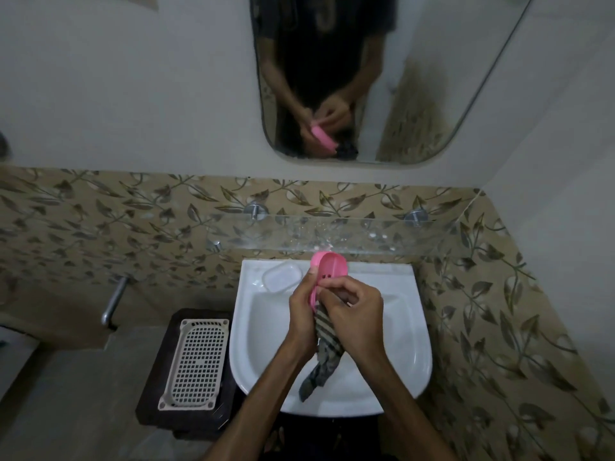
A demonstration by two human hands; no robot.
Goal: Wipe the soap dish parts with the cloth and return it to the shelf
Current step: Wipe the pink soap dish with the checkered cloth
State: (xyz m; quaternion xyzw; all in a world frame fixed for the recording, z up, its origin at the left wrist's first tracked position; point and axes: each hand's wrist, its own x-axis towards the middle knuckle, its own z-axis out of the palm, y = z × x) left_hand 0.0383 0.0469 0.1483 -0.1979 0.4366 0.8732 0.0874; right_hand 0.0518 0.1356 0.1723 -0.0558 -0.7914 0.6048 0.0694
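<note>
Over the sink (412, 344), the left hand (304, 314) grips the pink soap dish part (327, 271) while the right hand (354, 309) pinches the striped cloth (324, 347) against it. The wiping step seems underway. The white part (281, 277) on the sink's back left corner likely needs wiping next, then return to the glass shelf (332, 236).

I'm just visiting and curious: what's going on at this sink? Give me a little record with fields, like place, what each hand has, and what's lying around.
place: bathroom, over a white sink below a glass shelf and mirror
left hand: holds the pink soap dish part tilted on edge
right hand: grips the striped cloth against the pink part; the cloth's tail hangs into the basin
other part: white soap dish part lies on the sink's back left rim
beside sink: cream slotted basket on a dark stand
shelf: no soap dish on it yet
</note>
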